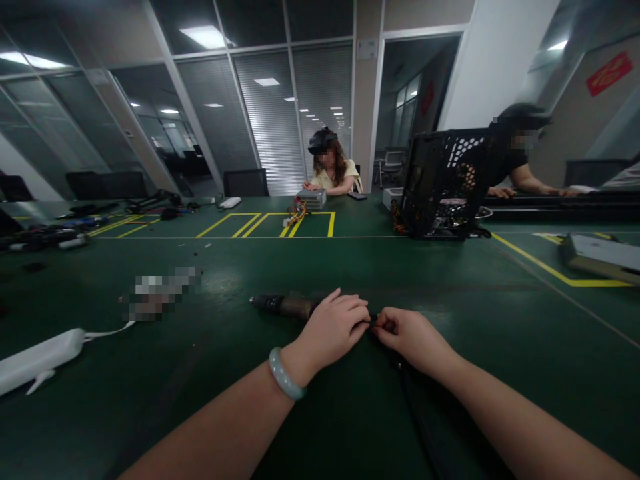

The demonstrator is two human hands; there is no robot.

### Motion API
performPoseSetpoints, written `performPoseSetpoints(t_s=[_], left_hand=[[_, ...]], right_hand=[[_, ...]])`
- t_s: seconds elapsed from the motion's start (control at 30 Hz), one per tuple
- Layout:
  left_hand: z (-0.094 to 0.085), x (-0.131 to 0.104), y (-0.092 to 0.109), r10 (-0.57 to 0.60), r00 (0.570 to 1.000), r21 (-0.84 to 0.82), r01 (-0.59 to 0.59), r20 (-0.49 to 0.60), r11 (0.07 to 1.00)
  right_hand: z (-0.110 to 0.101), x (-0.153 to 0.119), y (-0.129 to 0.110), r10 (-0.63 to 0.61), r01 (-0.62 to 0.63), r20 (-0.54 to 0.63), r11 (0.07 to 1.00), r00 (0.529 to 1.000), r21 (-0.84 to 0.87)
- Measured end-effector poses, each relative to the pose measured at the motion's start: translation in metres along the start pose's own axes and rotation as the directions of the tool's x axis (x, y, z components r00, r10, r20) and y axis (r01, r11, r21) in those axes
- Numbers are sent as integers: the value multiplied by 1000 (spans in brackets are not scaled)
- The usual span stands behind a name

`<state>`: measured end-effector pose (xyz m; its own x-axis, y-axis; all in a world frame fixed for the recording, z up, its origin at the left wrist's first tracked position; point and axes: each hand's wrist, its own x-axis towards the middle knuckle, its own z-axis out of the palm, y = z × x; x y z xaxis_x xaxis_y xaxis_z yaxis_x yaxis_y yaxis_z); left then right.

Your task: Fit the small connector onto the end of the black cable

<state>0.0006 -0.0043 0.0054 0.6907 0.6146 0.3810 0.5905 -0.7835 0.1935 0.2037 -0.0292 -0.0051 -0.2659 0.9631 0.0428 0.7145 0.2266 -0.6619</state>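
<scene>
At the far left, a tangle of dark cables lies on the green surface, and nearer the camera is a white device with a thin strap running up to a pixelated patch. Yellow tape lines mark out boxes on the far part of the surface.

Near the middle, the dark tool lies on its side, its narrow tip pointing left and its rear end towards the hands. The left hand, with a pale bracelet on its wrist, is closed over the rear part of the tool, fingers curved and thumb tucked in. Beyond it, across the surface, a person in a headset sits with both hands at a metal box, from which coloured wires spill.

Just beside the left hand, the right hand is closed in a pinch; it seems to grip the black cord at the tool's rear end, though the spot is dim. The cord runs down towards the camera, under the right forearm's side. Farther right stands an open black computer case; behind it another person leans in, and a flat metal unit lies at the right edge.
</scene>
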Motion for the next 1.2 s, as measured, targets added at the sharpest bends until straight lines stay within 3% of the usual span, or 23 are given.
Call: performPoseSetpoints(t_s=[0.17, 0.73, 1.2], left_hand=[[-1, 2, -2, 39, 999, -42, -38, 33, 998], [-3, 0, 0, -44, 999, -55, 43, 0, 998], [-2, 0, -1, 22, 999, -45, -21, 26, 999]], right_hand=[[1, 2, 1, 7, -7, -2, 1000, 1000, 10], [1, 3, 1, 21, -21, 30, 1000, 999, -1], [1, 3, 2, -1, 2, 9, 1000, 1000, -16]])
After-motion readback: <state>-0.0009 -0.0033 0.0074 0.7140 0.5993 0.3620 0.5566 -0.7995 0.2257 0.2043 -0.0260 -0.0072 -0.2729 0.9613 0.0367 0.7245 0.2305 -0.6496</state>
